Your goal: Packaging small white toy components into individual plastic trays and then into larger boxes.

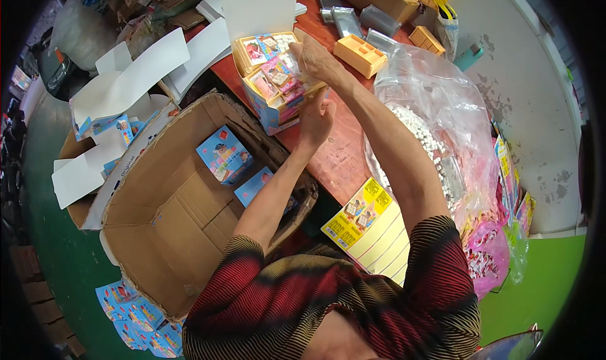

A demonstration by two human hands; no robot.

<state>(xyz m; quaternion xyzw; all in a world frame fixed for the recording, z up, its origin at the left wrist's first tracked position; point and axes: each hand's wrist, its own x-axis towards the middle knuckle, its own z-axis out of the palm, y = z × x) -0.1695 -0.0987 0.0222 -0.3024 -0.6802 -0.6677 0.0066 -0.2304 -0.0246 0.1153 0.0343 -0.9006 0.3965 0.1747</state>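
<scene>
Both hands work at an open box (273, 82) of small packets on the desk (334, 158). The right hand (314, 58) presses packets inside with curled fingers; the left hand (315, 117) pinches the box's near edge.

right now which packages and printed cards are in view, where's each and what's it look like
Open display box: on the red table, under both hands, blue sides, pink and yellow packets inside.
Blue boxes: two in the big cardboard carton, rectangular, cartoon print.
Yellow cards: stacked at the table's near edge.
Clear bag: right, holds small white pieces.
</scene>
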